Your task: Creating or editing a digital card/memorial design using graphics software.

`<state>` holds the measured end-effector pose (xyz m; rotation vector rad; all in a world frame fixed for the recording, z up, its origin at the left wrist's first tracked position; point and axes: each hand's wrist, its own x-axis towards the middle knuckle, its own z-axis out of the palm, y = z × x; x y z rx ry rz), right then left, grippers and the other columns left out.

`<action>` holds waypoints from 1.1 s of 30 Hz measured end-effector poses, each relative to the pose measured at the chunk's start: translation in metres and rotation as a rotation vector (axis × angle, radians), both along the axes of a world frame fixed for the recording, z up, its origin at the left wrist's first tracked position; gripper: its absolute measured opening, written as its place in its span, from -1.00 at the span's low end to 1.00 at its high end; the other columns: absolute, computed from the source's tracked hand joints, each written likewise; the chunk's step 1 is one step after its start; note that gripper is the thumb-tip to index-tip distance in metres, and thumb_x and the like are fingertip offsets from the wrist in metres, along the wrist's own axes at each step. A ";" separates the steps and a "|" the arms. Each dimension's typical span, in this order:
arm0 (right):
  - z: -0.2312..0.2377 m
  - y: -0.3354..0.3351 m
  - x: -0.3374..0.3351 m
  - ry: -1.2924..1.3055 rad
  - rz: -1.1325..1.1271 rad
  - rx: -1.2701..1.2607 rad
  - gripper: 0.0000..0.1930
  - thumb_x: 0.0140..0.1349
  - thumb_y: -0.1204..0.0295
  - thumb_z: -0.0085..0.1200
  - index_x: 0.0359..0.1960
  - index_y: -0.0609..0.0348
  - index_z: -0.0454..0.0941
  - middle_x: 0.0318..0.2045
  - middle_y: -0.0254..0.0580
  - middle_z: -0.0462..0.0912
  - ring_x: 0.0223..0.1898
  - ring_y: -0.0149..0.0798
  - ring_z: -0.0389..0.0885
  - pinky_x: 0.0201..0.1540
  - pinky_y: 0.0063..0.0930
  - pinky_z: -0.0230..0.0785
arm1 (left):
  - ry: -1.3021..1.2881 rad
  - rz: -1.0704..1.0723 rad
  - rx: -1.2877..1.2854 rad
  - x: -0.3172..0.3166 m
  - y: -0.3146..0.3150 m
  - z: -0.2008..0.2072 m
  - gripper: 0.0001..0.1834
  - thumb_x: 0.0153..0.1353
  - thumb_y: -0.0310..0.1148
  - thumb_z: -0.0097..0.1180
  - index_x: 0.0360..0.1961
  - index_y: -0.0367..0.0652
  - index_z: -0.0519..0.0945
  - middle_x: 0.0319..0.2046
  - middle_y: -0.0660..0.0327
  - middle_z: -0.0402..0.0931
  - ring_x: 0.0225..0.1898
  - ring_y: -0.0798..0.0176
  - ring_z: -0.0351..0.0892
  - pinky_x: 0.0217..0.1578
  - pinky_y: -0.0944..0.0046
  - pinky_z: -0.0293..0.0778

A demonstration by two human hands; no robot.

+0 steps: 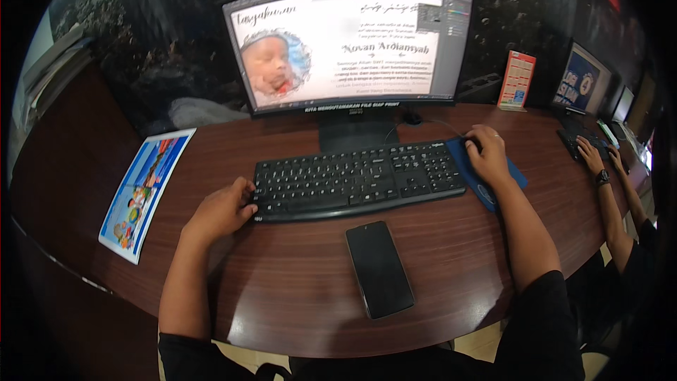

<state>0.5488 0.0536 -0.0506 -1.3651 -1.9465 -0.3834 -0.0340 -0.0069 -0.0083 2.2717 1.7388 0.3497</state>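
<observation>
Left hand [224, 210] at keyboard [352, 180] | right hand [488, 155] over blue mousepad [481, 189], hold unclear

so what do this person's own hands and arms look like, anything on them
The left hand and right hand are both ungloved; the right has what looks like a thin ring on one finger. The forearms are uncovered, with no watch visible on either. Black sleeves end around the elbows, with no markings that show.
</observation>
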 end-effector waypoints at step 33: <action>-0.006 -0.002 -0.002 0.308 -0.195 -0.196 -0.75 0.27 0.39 0.22 -0.07 0.19 0.70 0.01 -0.01 0.69 0.08 0.13 0.65 0.17 -0.09 0.48 | 0.072 0.080 -0.015 0.035 -0.006 0.007 0.28 0.11 0.23 0.45 0.62 -0.21 -0.01 0.18 -0.31 0.59 0.20 -0.31 0.62 0.21 -0.09 0.52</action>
